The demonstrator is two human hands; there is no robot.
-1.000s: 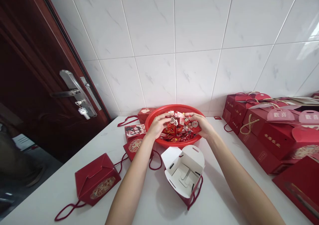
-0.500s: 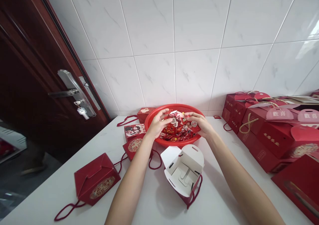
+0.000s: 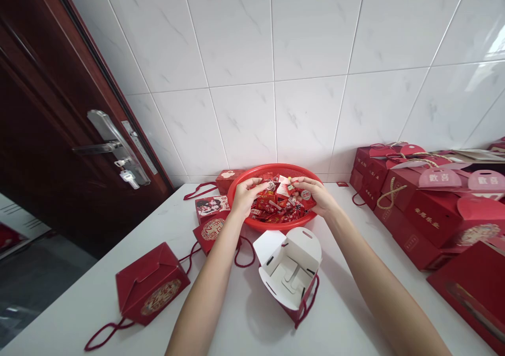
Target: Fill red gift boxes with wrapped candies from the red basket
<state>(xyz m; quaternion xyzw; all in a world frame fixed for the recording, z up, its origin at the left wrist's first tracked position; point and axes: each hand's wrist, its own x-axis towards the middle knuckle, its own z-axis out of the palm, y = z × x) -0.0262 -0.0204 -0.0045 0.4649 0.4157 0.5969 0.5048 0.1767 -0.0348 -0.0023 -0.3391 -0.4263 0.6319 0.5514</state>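
At the centre of the frame, the left hand (image 3: 243,201) was found with its thumb and index finger drawn nearer together than in the earlier frame, a small gap remaining over the packets (image 3: 272,209); whether they gripped one could not be determined. The right hand (image 3: 322,201) was unchanged in position, its fingers partly curled around a round-labelled packet (image 3: 305,194). The view had shifted slightly, and a person's leg, previously seen at lower left, had left the frame. The packets lay in a red basket (image 3: 276,227) on a white table (image 3: 347,298), near a wall (image 3: 307,40) of pale veined tiles. A dark red door (image 3: 43,93) stood at left, with keys (image 3: 128,177) hanging at its metal handle (image 3: 94,148). A closed red box (image 3: 138,282) was noted at lower left, smaller boxes (image 3: 211,206) beside the basket, and stacked red boxes (image 3: 418,209) at right. The basket's long axis ran left to right across the frame; the packets pointed in mixed directions. Just below it, an open box (image 3: 292,282) faced upward, white interior exposed, two raised flaps directed toward the basket, cord handle at its lower right.
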